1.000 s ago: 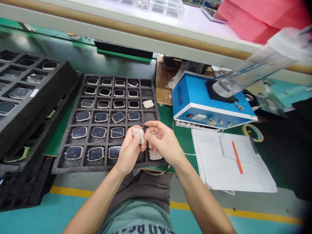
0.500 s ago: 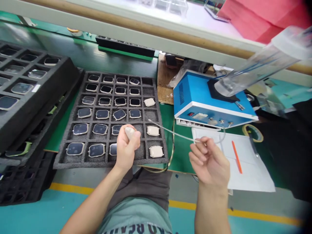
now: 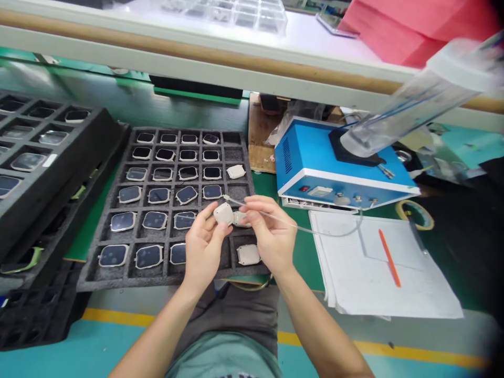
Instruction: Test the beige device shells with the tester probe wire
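Note:
In my left hand (image 3: pixel 203 239), a beige smartwatch case (image 3: pixel 223 214) is pinched between thumb and fingers, its plain pale face turned up. My right hand (image 3: pixel 271 231) is closed on a thin clear tube (image 3: pixel 315 231), close beside the case. The tube's pale tip (image 3: pixel 227 198) sticks out leftward just above the case; whether they touch I cannot tell. Both hands are over a dark grey foam tray (image 3: pixel 114 197) of watch cases, most with dark screens up. A pale case (image 3: pixel 249 254) lies face down in its right column, and another is partly hidden by my right fingers.
The tube runs to a blue machine (image 3: pixel 346 178) carrying a clear cylinder (image 3: pixel 405 115). White papers (image 3: pixel 350 283) with an orange pen (image 3: pixel 389 258) and a tape roll (image 3: pixel 415 214) lie at right. Stacked foam trays (image 3: pixel 79 152) stand at left. A shelf edge (image 3: pixel 197 50) crosses above.
My right hand has moved left with the tube, from beside the papers to next to my left hand. The watch case in my left hand now shows its broad pale face. The view has shifted slightly.

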Demonstrator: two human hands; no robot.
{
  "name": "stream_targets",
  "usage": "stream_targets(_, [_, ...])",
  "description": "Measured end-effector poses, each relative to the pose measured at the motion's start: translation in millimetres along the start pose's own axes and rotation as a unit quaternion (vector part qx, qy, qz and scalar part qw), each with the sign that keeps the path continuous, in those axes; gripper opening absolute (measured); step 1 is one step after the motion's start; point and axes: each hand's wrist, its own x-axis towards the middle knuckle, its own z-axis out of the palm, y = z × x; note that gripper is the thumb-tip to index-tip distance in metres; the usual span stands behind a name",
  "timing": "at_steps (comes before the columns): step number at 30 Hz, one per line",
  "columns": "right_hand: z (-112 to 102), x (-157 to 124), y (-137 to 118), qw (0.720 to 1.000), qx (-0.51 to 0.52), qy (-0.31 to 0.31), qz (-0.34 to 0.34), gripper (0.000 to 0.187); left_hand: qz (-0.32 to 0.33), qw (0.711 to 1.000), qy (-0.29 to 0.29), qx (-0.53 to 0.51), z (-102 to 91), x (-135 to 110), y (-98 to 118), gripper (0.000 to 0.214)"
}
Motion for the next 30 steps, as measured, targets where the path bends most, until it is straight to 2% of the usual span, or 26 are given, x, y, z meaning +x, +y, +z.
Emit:
stream_targets(5, [-1,-7,5,0.998,0.039,0.029,-0.04,0.009,-0.003,1.0,0.0,0.017,0.9,0,1,0.044])
stream_targets(13, [-3,-9,11,0.996,-0.026,0.01,-0.083,0.015,0.0,0.999,0.013,0.033,0.8,-2,-1,0.049])
stream_targets(30, [-1,-9,11,0.996,-0.027,-0.004,-0.089,0.014,0.006,0.999,0.005,0.043,2.6,-3,1,0.045])
